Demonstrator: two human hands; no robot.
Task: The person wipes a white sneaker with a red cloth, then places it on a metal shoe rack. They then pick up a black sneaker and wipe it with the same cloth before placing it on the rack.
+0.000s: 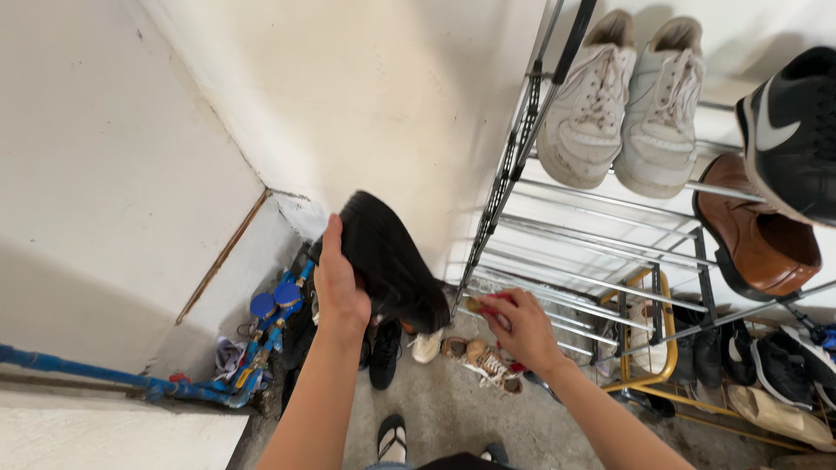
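The left hand (338,283) holds a black leather shoe (387,261) up in the air, clear of the concrete floor (444,409), just off the left end of the chrome wire shoe rack (601,235). Its grip is clamped on the shoe: the thumb lies along the near side and the fingers wrap behind, out of sight, so the shoe sits above and to the right of the palm with its toe tilted down toward the rack's left upright. The right hand (522,329) is closed around a small red-handled brush or tool (492,305), close to the front edge of a lower rack shelf and just right of the shoe's toe; what the tool is exactly is hard to tell.

Judging from this, a firm hold low on the heel keeps the shoe steady, and turning its upper toward the right hand lets the tool reach it without knocking the rack's bars.

On the top shelf rest a pair of white lace-up sneakers (623,104), a black sneaker with a white mark (788,130) and a brown leather shoe (758,239). Blue pipes with valves (261,322) run along the foot of the white wall (131,174)
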